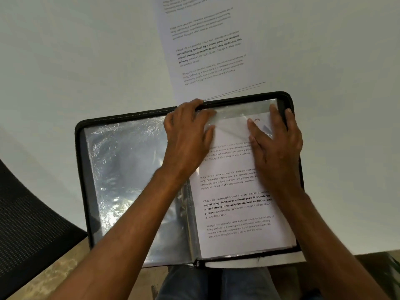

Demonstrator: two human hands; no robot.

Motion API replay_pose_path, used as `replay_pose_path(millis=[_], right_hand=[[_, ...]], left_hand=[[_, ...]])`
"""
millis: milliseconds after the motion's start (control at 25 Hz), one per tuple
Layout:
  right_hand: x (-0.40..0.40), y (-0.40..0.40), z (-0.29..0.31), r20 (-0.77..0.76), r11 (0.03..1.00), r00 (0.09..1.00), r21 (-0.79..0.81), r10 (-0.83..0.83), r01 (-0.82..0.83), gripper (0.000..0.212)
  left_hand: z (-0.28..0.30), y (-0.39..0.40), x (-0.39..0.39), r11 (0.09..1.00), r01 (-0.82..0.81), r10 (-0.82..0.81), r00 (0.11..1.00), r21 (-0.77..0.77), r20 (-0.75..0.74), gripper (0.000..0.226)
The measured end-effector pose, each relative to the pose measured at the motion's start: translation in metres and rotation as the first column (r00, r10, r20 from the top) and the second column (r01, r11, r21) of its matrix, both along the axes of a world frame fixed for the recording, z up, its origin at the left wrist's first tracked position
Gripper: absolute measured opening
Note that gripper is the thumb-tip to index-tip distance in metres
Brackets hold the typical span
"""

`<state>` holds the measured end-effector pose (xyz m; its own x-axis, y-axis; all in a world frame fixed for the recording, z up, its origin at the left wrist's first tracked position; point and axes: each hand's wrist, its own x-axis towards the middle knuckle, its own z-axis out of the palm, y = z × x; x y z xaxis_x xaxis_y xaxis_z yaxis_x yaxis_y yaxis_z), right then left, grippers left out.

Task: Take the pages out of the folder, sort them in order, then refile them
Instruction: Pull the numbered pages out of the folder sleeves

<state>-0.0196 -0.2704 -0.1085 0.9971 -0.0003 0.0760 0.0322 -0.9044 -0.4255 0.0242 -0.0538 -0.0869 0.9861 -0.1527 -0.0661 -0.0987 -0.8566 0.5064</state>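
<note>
A black zip folder (134, 121) lies open at the frame's centre on a white worktop (65, 61). The left hand (186, 135) pinches a sleeve (238, 109) at its top edge; the right hand (275, 137) presses a page (236, 204) flat, fingers straight. 1 loose page (207, 50) lies above.

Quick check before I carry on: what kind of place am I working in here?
Probably an office or study desk. A zip-around display folder lies open on a plain white table, loose printed pages lie beyond it, and a black mesh chair stands at the left.
</note>
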Motion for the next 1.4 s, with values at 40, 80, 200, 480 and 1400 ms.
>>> replay_pose_path(millis=[40,80,200,480,1400], right_hand=[[-0.002,0.001,0.005,-0.013,0.998,1.000,0.056,-0.003,0.004,0.041],[-0.004,0.002,0.010,-0.027,0.992,1.000,0.126,-0.007,0.010,0.045],[-0.008,0.006,0.025,-0.088,0.924,0.992,0.365,-0.086,0.113,0.062],[-0.004,0.010,0.039,-0.313,0.656,0.905,0.624,-0.287,0.424,0.043],[-0.002,0.012,0.051,-0.350,0.544,0.902,0.720,-0.253,0.431,0.034]], left_hand=[[0.000,0.000,0.002,1.000,0.001,0.000,1.000,-0.010,0.024,0.030],[0.001,0.000,0.004,1.000,0.004,-0.003,0.999,-0.019,0.034,0.024],[0.006,0.003,0.006,0.997,0.036,-0.036,0.999,-0.063,-0.003,0.019],[0.011,0.019,0.020,0.973,0.063,-0.073,0.997,-0.222,-0.035,0.039],[0.015,-0.005,0.059,0.952,0.293,-0.306,0.918,-0.086,-0.253,0.006]])
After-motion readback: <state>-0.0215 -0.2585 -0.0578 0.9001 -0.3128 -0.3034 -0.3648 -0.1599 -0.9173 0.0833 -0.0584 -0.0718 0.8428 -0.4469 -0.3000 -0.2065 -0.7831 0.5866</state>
